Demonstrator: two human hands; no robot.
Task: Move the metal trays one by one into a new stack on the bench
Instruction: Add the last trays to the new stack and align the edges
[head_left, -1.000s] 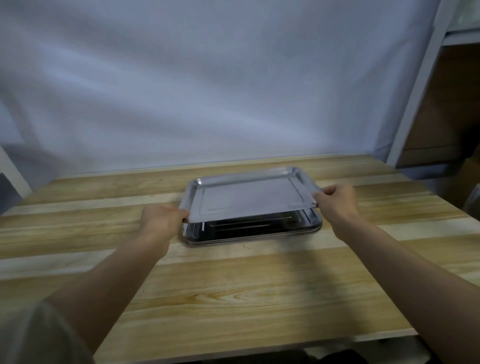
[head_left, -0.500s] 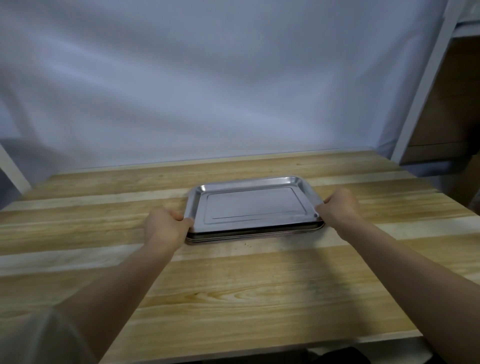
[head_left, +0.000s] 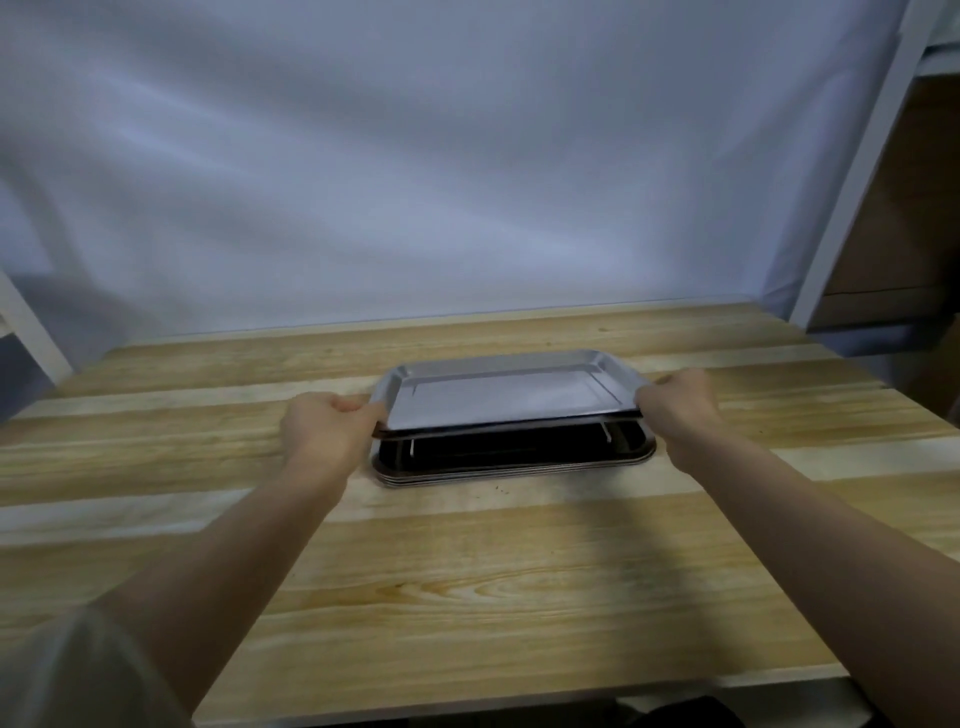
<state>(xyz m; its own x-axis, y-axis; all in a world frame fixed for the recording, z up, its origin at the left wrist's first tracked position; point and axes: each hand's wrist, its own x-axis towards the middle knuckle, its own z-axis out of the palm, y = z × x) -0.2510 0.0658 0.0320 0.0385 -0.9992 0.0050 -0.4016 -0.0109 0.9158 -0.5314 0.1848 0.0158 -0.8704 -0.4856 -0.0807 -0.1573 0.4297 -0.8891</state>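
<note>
A stack of shallow metal trays (head_left: 514, 465) lies on the wooden bench (head_left: 467, 571), a little right of its middle. One shiny rectangular tray (head_left: 509, 395) hangs just above the stack, its near edge raised so a dark gap shows beneath it. My left hand (head_left: 327, 431) grips the tray's left short edge. My right hand (head_left: 680, 402) grips its right short edge. Both forearms reach in from the bottom corners.
A pale sheet (head_left: 441, 182) hangs behind the bench's far edge. A white post (head_left: 852, 171) and a brown shelf unit (head_left: 898, 218) stand at the right. Another white post (head_left: 26, 327) leans at the left. Bare wood lies left of and before the stack.
One second ago the tray was held above the stack, then it dropped flat onto the stack half a second ago. Now a tray is raised off the stack again, both hands still at its ends.
</note>
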